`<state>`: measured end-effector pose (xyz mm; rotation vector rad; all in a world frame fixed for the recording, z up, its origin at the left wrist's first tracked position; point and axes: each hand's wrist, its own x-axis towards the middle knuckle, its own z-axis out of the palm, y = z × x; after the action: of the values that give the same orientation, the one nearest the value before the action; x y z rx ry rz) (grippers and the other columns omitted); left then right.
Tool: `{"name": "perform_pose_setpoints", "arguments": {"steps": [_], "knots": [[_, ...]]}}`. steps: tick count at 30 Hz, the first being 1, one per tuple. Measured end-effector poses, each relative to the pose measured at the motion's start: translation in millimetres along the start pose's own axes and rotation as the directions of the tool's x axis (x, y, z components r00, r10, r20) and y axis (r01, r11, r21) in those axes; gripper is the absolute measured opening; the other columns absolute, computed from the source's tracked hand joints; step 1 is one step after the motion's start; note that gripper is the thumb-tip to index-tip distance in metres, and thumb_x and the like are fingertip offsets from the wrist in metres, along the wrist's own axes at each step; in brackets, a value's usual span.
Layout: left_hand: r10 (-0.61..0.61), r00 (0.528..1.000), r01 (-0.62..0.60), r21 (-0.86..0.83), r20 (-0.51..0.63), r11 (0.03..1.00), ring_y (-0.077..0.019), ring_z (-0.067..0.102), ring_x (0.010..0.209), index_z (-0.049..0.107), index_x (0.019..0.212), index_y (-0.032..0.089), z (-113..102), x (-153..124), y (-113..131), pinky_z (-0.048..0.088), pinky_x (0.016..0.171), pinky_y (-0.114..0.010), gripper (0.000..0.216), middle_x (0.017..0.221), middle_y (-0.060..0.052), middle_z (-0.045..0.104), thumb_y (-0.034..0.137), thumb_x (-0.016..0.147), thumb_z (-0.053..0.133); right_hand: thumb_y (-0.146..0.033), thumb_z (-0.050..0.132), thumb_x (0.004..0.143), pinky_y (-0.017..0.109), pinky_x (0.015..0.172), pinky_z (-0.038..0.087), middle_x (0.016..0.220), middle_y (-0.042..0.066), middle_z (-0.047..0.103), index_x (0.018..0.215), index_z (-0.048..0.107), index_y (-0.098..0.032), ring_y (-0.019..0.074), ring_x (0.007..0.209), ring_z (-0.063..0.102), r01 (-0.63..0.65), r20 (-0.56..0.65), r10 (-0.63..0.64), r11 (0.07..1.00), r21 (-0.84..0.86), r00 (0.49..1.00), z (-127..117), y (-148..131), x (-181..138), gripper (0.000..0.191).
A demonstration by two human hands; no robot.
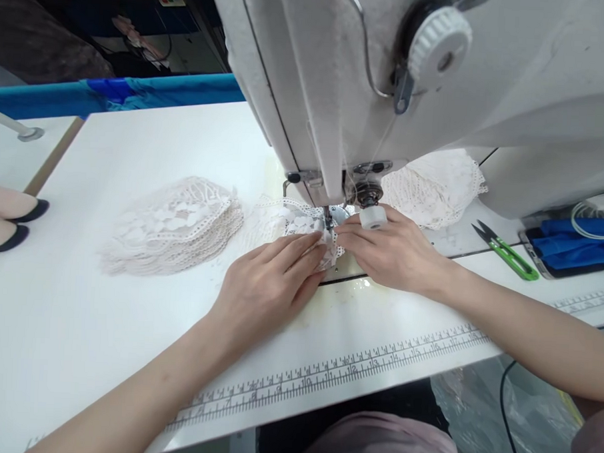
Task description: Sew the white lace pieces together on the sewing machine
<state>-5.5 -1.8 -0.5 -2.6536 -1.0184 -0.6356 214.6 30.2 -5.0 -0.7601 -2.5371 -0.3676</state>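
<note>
Head | left hand (267, 285) on lace (299, 223) | right hand (400, 251) at its edge | grips: can't tell | tabletop (127, 326) between stack (182, 224), ruler (325, 382)

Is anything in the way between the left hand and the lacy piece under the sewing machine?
No, nothing visible: the left hand has its fingertips right on the white lace piece, close to the presser foot.

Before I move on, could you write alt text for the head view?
The left hand and right hand touch white lace fabric at the presser foot of a sewing machine. A stack of lace pieces lies to the left; green-handled thread snips lie to the right.
</note>
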Motion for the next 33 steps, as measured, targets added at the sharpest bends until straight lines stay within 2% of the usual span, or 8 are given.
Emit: {"name": "perform_pose_setpoints", "arguments": {"steps": [5, 9, 12, 15, 18, 24, 30, 33], "knots": [[0.070, 0.995, -0.072, -0.020, -0.068, 0.997, -0.0206, 0.069, 0.089, 0.066, 0.102, 0.012, -1.0, -0.4, -3.9, 0.058, 0.073, -0.032, 0.018, 0.097, -0.006, 0.074, 0.011, 0.084, 0.065, -0.007, 0.044, 0.091, 0.028, 0.068, 0.038, 0.096, 0.001, 0.073, 0.100, 0.066, -0.015, 0.0135, 0.081, 0.061, -0.024, -0.053, 0.023, 0.999, -0.028, 0.998, 2.7, -5.4, 5.1, 0.024], [0.116, 0.986, -0.113, 0.033, -0.116, 0.993, -0.0210, 0.069, 0.087, 0.064, 0.101, 0.013, -4.1, 4.0, -1.6, 0.056, 0.074, -0.033, 0.019, 0.097, -0.007, 0.074, 0.010, 0.083, 0.064, -0.011, 0.047, 0.094, 0.027, 0.059, 0.035, 0.081, -0.002, 0.073, 0.085, 0.070, -0.017, 0.0106, 0.068, 0.059, -0.012, -0.133, 0.008, 1.000, -0.029, 0.991, 8.3, -6.7, 8.4, 0.025], [-0.007, 0.996, 0.008, 0.013, -0.084, 1.000, -0.0213, 0.068, 0.089, 0.063, 0.104, 0.016, -7.2, 11.4, 0.3, 0.055, 0.067, -0.031, 0.020, 0.101, -0.006, 0.072, 0.016, 0.084, 0.063, -0.019, 0.048, 0.096, 0.024, 0.055, 0.035, 0.073, -0.003, 0.072, 0.083, 0.072, -0.019, 0.0098, 0.063, 0.059, -0.101, -0.131, 0.112, 0.991, 0.083, 0.985, 11.8, -3.8, 8.3, 0.028], [-0.188, 0.978, 0.191, -0.032, 0.090, 0.981, -0.0260, 0.066, 0.095, 0.060, 0.113, 0.017, -7.6, 23.1, -1.3, 0.053, 0.065, -0.034, 0.030, 0.108, -0.007, 0.070, 0.024, 0.084, 0.062, -0.027, 0.048, 0.097, 0.022, 0.052, 0.035, 0.069, -0.003, 0.070, 0.091, 0.074, -0.021, 0.0088, 0.059, 0.058, -0.245, -0.115, 0.275, 0.943, 0.225, 0.954, 12.8, -0.9, 7.9, 0.028], [-0.274, 0.934, 0.295, -0.060, 0.229, 0.954, -0.0269, 0.065, 0.091, 0.063, 0.107, 0.024, -3.1, 34.9, -4.5, 0.052, 0.066, -0.038, 0.024, 0.103, -0.004, 0.069, 0.027, 0.083, 0.062, -0.034, 0.049, 0.096, 0.021, 0.050, 0.033, 0.068, -0.004, 0.069, 0.093, 0.075, -0.021, 0.0083, 0.058, 0.058, -0.352, -0.096, 0.392, 0.891, 0.285, 0.915, 12.2, -0.2, 8.3, 0.029], [-0.372, 0.912, 0.384, -0.038, 0.173, 0.923, -0.0271, 0.062, 0.091, 0.068, 0.095, 0.021, 11.2, 41.6, -5.2, 0.047, 0.078, -0.043, 0.020, 0.097, -0.006, 0.069, 0.037, 0.088, 0.058, -0.036, 0.052, 0.095, 0.021, 0.052, 0.031, 0.066, -0.004, 0.069, 0.091, 0.076, -0.022, 0.0074, 0.057, 0.057, -0.383, -0.089, 0.430, 0.867, 0.320, 0.898, 10.8, -0.8, 9.3, 0.028], [-0.244, 0.955, 0.272, -0.163, 0.170, 0.948, -0.0216, 0.063, 0.089, 0.069, 0.089, 0.022, 5.9, 38.4, -16.8, 0.046, 0.081, -0.040, 0.023, 0.096, -0.002, 0.070, 0.031, 0.093, 0.048, -0.036, 0.051, 0.095, 0.021, 0.050, 0.029, 0.063, -0.004, 0.067, 0.091, 0.076, -0.022, 0.0082, 0.056, 0.056, -0.399, -0.072, 0.442, 0.859, 0.322, 0.894, 10.4, -0.4, 9.9, 0.028], [-0.213, 0.962, 0.243, -0.182, 0.170, 0.953, -0.0224, 0.063, 0.090, 0.068, 0.093, 0.023, 3.6, 38.5, -17.6, 0.045, 0.084, -0.043, 0.019, 0.098, -0.002, 0.070, 0.028, 0.089, 0.051, -0.037, 0.051, 0.095, 0.022, 0.050, 0.029, 0.062, -0.004, 0.066, 0.090, 0.076, -0.022, 0.0085, 0.055, 0.056, -0.405, -0.071, 0.447, 0.857, 0.318, 0.892, 10.3, -0.9, 10.1, 0.029]]}}
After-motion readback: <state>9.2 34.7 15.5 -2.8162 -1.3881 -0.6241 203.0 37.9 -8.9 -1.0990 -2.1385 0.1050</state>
